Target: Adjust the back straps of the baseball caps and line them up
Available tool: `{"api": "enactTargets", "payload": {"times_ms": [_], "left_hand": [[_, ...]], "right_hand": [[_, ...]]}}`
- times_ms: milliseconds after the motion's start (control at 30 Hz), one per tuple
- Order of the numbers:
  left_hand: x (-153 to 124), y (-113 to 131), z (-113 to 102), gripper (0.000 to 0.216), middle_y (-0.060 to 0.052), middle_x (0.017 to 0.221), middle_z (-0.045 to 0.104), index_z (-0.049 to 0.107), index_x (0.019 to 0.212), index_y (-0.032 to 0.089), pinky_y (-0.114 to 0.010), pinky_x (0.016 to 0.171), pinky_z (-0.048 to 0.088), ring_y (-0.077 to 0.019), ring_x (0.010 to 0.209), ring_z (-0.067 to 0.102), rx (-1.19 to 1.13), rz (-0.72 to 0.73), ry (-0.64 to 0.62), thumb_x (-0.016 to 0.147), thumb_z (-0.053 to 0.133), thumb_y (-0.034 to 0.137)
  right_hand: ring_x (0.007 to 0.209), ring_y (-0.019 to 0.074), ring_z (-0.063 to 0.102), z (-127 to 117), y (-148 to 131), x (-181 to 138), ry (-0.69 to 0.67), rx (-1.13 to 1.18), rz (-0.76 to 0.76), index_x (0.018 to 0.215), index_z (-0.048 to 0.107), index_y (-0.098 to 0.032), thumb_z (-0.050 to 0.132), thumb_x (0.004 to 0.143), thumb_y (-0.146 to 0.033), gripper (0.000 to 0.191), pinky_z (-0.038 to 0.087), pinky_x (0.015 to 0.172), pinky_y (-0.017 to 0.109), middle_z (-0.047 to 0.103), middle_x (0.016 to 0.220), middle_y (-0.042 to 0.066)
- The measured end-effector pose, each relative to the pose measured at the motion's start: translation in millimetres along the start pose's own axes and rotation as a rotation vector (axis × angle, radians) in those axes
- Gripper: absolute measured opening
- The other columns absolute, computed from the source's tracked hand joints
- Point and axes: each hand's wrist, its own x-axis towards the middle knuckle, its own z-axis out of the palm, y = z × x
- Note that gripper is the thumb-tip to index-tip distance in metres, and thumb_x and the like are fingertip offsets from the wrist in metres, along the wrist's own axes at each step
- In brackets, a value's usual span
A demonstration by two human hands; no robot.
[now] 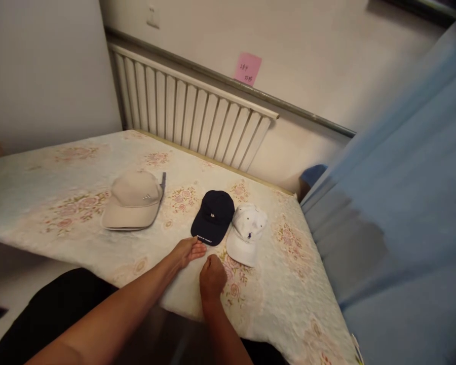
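Three caps lie on a floral bedspread (61,182): a beige cap (133,200) at the left, a navy cap (213,215) in the middle and a white cap (247,233) touching its right side. My left hand (188,251) rests flat on the bedspread, fingers stretched out, fingertips just below the navy cap's brim. My right hand (212,276) sits beside it on the cloth, fingers curled under into a loose fist, nothing visible in it, a little below the gap between the navy and white caps.
A white radiator (190,109) runs along the wall behind the bed, with a pink sticky note (247,68) above it. A blue curtain (406,203) hangs at the right. My dark-clothed lap (61,309) is at the bed's near edge.
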Motion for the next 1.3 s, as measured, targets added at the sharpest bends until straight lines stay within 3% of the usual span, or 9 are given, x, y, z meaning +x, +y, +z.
{"api": "enactTargets", "payload": {"times_ms": [300, 533, 800, 933, 1067, 1300], "left_hand": [[-16.3, -5.2, -7.4, 0.004, -0.009, 0.064, 0.066, 0.053, 0.079, 0.013, -0.033, 0.069, 0.055, -0.0176, 0.058, 0.066, -0.005, 0.063, -0.093, 0.083, 0.052, 0.014], [-39.6, 2.6, -52.7, 0.005, -0.014, 0.072, 0.069, 0.057, 0.082, 0.011, -0.036, 0.072, 0.056, -0.0199, 0.063, 0.067, -0.03, 0.022, -0.169, 0.08, 0.056, 0.015], [-61.6, 56.7, -135.3, 0.01, -0.011, 0.081, 0.07, 0.06, 0.09, 0.012, -0.028, 0.065, 0.056, -0.0156, 0.064, 0.068, -0.15, 0.185, -0.001, 0.08, 0.06, 0.015], [-64.7, 75.9, -164.3, 0.007, -0.01, 0.079, 0.07, 0.059, 0.087, 0.013, -0.025, 0.064, 0.057, -0.015, 0.066, 0.068, -0.219, 0.237, 0.144, 0.083, 0.055, 0.01], [-63.7, 84.6, -177.4, 0.009, -0.013, 0.08, 0.07, 0.059, 0.084, 0.012, -0.024, 0.06, 0.057, -0.0161, 0.067, 0.069, -0.267, 0.247, 0.237, 0.084, 0.051, 0.008], [-62.9, 94.1, -177.6, 0.014, -0.013, 0.084, 0.07, 0.059, 0.091, 0.011, -0.028, 0.067, 0.058, -0.0178, 0.072, 0.07, -0.358, 0.27, 0.279, 0.084, 0.05, 0.004]], "right_hand": [[0.06, 0.0167, 0.056, -3.4, -2.4, -0.5, -0.005, -0.04, -0.02, 0.076, 0.057, -0.021, 0.04, 0.088, -0.018, 0.021, 0.023, 0.054, 0.028, 0.064, 0.069, 0.003], [0.061, 0.0168, 0.057, -2.8, -3.0, -2.6, 0.01, -0.079, -0.044, 0.08, 0.061, -0.022, 0.037, 0.091, -0.022, 0.026, 0.024, 0.054, 0.028, 0.066, 0.071, 0.004], [0.063, 0.0163, 0.058, 0.1, -2.2, -4.2, 0.02, -0.113, -0.064, 0.083, 0.062, -0.021, 0.039, 0.09, -0.021, 0.024, 0.026, 0.055, 0.027, 0.067, 0.074, 0.004], [0.065, 0.0164, 0.058, 1.1, -2.1, -5.5, 0.025, -0.132, -0.064, 0.084, 0.062, -0.021, 0.039, 0.091, -0.021, 0.024, 0.025, 0.055, 0.027, 0.068, 0.077, 0.004], [0.065, 0.0161, 0.058, 1.4, -2.3, -6.6, 0.028, -0.14, -0.068, 0.085, 0.062, -0.021, 0.039, 0.091, -0.021, 0.024, 0.025, 0.056, 0.028, 0.068, 0.078, 0.003], [0.065, 0.0162, 0.058, 1.0, -3.1, -6.2, 0.036, -0.145, -0.079, 0.084, 0.062, -0.021, 0.04, 0.091, -0.022, 0.023, 0.025, 0.057, 0.028, 0.068, 0.076, 0.002]]}}
